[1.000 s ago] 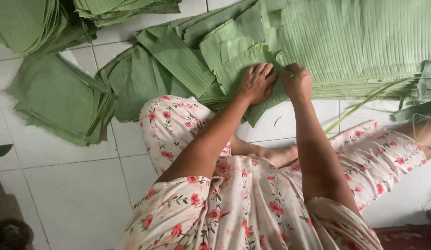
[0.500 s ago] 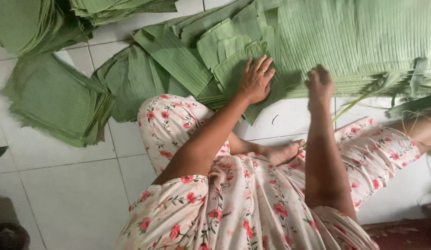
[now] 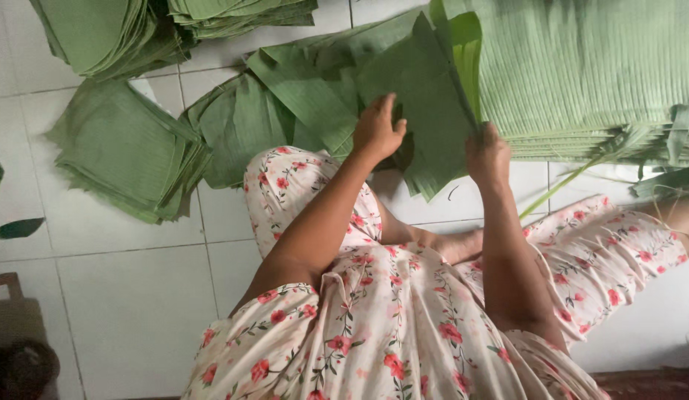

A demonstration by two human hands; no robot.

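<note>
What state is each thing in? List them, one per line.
Left hand: open, flat against the lifted leaf piece.
Right hand: pinching that piece's edge.
Lifted banana-leaf piece: raised, tilted.
Large leaf stack: flat, layered.
Cut-square pile: stacked on the floor tiles.

white tiled floor (image 3: 122, 296), stack of cut green leaves (image 3: 126, 152) at left, tall leaf pile (image 3: 581, 67) at right, dark leaf scrap (image 3: 18, 227)
</note>
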